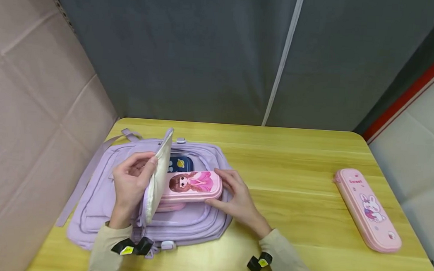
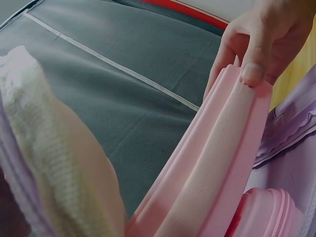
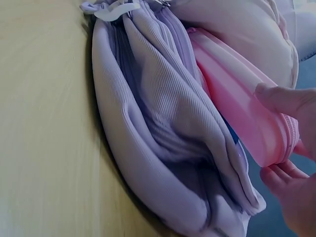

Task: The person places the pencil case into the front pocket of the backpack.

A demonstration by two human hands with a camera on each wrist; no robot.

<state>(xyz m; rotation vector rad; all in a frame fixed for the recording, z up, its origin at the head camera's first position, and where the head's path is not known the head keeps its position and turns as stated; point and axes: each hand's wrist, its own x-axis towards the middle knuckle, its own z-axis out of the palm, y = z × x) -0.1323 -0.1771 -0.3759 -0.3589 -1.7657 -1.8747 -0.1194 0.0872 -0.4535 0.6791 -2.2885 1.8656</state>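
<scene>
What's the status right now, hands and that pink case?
Left hand holds the backpack flap up. Right hand grips the pink doll case, half inside the purple backpack. Navy case behind it.

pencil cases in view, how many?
3, maybe more hidden: pink doll case in the right hand at the backpack, navy case behind it, bunny case on the table.

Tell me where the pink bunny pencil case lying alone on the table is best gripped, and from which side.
Probably across its narrow width near the middle, coming from above. The pink bunny pencil case lies flat on the table, long and slim, with nothing beside it, so fingers could close over both long edges. The right hand is nearer, though it currently holds the pink doll pencil case.
</scene>
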